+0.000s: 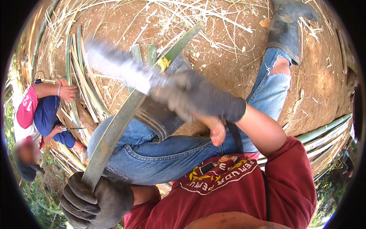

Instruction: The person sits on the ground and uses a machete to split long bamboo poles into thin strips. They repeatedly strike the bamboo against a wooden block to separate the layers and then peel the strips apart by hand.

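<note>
My left hand (101,202), in a dark glove, is closed round the near end of a long split bamboo strip (124,116). The strip slants up and away across my jeans toward the ground ahead. My right hand (190,93), also gloved, grips a machete (126,70) whose wide blade is smeared by motion and points left. The handle's wooden end (217,131) sticks out below that hand. The blade crosses over the strip; whether it touches it, I cannot tell. A yellow patch (164,63) shows on the strip just beyond the blade.
At the left a co-worker (42,110) sits, one hand near more bamboo strips (85,84) and the other holding a knife (68,129). Pale shavings (183,13) litter the brown soil ahead. My booted leg (284,34) stretches out at the right, near bamboo poles (324,131).
</note>
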{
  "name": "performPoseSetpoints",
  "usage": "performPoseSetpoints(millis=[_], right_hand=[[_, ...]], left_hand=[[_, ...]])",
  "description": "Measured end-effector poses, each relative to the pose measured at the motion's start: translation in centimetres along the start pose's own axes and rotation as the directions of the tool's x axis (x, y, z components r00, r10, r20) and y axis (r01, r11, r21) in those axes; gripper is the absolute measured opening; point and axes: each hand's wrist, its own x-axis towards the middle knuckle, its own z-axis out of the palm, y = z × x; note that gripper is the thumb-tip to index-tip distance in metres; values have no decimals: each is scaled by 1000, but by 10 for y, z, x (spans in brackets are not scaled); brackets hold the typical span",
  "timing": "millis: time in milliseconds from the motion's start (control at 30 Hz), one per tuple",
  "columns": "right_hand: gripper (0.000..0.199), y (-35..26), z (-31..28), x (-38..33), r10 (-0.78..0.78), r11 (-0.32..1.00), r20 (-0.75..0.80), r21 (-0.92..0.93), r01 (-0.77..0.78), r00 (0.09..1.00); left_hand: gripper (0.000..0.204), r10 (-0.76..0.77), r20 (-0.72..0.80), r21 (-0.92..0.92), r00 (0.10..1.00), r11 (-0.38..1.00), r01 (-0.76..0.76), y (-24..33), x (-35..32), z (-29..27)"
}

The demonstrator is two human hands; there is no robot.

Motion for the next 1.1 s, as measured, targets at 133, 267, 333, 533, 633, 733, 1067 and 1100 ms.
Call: performPoseSetpoints(millis=[133, 267, 333, 533, 633, 733, 1067, 1100], right_hand=[[53, 43, -36, 23, 51, 955, -303, 293, 42, 951], [50, 20, -23, 18, 57, 979, -167, 201, -23, 984], [48, -9, -6, 4, 54, 997, -50, 51, -52, 997], [40, 15, -48, 13, 102, 950, -284, 312, -9, 953], [34, 72, -89, 4, -84, 627, -460, 665, 406, 884], [30, 80, -109, -21, -120, 809, -570, 418, 413, 813], [46, 53, -92, -48, 62, 884, -634, 393, 253, 771], [47, 47, -88, -55, 81, 913, -628, 357, 195, 774]], left_hand=[[31, -18, 55, 94, 998, 996, 12, 3, 3, 1], [26, 6, 2, 176, 1000, 984, -7, -4, 0, 8], [24, -2, 9, 151, 1000, 989, 1, -3, 0, 2], [35, 172, 7, 185, 985, 968, -170, -27, -9, 28], [30, 32, 21, 102, 999, 994, -34, -23, 2, 17], [25, -49, 60, 44, 997, 998, 46, -11, 4, 8], [30, -43, 63, 54, 997, 998, 40, -7, 10, 20], [31, -58, 71, 91, 996, 994, 52, -4, 11, 16]])
